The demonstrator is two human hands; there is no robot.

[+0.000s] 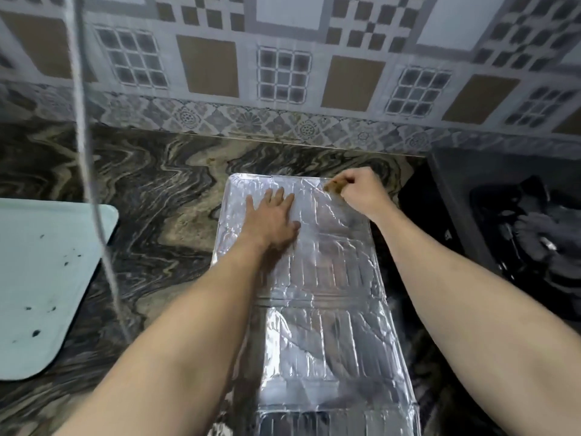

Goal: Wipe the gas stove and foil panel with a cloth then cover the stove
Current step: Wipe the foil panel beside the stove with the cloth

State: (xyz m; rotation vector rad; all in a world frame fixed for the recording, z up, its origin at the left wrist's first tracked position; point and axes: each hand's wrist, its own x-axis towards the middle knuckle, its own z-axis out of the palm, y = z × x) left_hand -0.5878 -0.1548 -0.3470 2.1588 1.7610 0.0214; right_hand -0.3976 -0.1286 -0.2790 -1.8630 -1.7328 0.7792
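Note:
A silver foil panel point(327, 309) lies flat on the marbled counter, running from the middle of the view down to the bottom edge. My left hand point(272, 220) presses flat on its far left part, fingers spread. My right hand point(361, 187) grips a small brown cloth point(334, 186) at the panel's far right corner, against the foil. The black gas stove point(528, 215) stands at the right edge, only partly in view, with a burner showing.
A pale green board point(41, 278) with dark specks lies at the left on the counter point(151, 196). A thin cord point(94, 184) hangs down in front of it. The patterned tiled wall point(283, 73) rises just behind the counter.

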